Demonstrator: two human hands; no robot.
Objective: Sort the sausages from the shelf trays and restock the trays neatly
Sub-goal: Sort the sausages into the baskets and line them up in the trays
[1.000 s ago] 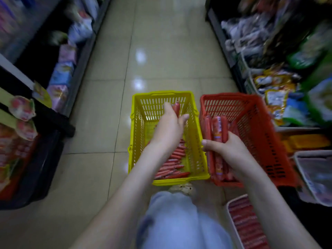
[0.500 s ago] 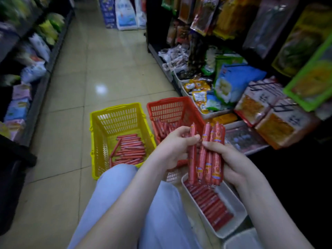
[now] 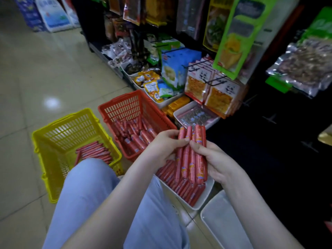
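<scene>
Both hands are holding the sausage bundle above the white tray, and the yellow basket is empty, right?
Not quite. The yellow basket is not empty: sausages lie flat on its bottom, as the head view shows. The rest stands: the left hand and right hand both grip the sausage bundle above the white tray.

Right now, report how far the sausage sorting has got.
Done: thin sausages stacked in the yellow basket, thicker ones piled in the red basket, a neat row in one white tray. In hand: the left hand and right hand grip a bundle of sausages above it. Still to do: the second tray looks bare.
</scene>
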